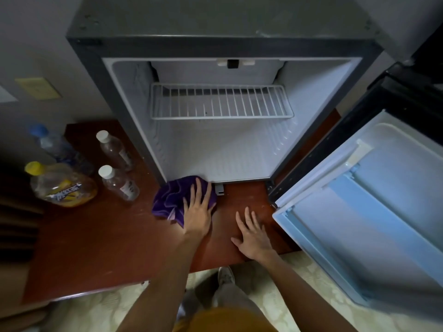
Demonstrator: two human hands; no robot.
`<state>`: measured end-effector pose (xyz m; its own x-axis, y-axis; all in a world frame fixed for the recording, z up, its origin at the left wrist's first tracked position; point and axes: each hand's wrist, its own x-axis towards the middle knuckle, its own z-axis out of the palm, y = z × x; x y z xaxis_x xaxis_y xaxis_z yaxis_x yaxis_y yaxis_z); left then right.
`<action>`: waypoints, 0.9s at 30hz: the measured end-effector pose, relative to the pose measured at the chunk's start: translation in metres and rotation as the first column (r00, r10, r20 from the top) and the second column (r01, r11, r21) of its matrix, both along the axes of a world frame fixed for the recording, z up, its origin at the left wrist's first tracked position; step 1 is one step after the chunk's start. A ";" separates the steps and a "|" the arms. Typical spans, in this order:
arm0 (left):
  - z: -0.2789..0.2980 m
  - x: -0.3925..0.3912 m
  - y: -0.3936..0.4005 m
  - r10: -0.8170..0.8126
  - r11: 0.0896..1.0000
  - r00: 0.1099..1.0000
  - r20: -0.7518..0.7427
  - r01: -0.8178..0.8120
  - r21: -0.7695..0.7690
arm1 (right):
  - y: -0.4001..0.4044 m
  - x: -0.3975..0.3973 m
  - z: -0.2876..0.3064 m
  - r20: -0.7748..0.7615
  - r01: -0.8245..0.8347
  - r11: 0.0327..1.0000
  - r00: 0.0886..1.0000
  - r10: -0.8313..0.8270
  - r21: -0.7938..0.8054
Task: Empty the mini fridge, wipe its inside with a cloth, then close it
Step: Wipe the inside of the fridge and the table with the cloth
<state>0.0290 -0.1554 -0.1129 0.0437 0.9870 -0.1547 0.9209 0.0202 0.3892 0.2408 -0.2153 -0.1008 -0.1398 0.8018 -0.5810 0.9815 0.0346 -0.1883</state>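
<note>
The mini fridge [124,111] stands open on a reddish wooden table [100,240], with nothing on its white wire shelf [220,104] or its floor. Its door [374,212] is swung wide to the right, and the door racks hold nothing. A crumpled purple cloth [170,200] lies on the table at the fridge's front left corner. My left hand [197,212] rests flat on the cloth with fingers spread. My right hand [251,233] lies palm down on the bare table beside it, fingers apart, holding nothing.
Left of the fridge on the table stand two clear bottles with white caps [115,149] [118,183], a blue-capped bottle [55,144] and a yellow-capped jug [60,185]. A small grey fridge foot [219,189] sticks out in front. Pale patterned floor [96,312] lies below.
</note>
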 end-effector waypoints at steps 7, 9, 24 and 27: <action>-0.032 -0.027 -0.032 -0.227 0.962 0.942 -0.248 0.257 0.095 | 0.006 -0.009 0.007 -0.038 0.061 0.997 0.997 -0.063 -0.049; -0.030 -0.037 -0.041 -0.256 0.957 0.934 -0.251 0.282 0.073 | 0.007 -0.014 0.010 -0.049 0.096 0.995 0.994 -0.097 -0.015; 0.000 -0.129 -0.078 -0.175 0.984 0.973 -0.153 0.178 0.005 | -0.006 -0.126 -0.013 -0.333 -0.180 0.926 0.896 0.293 0.331; -0.016 -0.135 -0.075 -0.263 0.965 0.928 -0.264 0.256 -0.064 | -0.017 -0.138 -0.023 -0.313 -0.131 0.940 0.921 0.233 0.315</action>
<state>-0.1059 -0.2309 -0.1289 0.2508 0.9419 -0.2235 0.9653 -0.2261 0.1303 0.1028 -0.2321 -0.1241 -0.4476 0.8656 -0.2245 0.8296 0.3082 -0.4655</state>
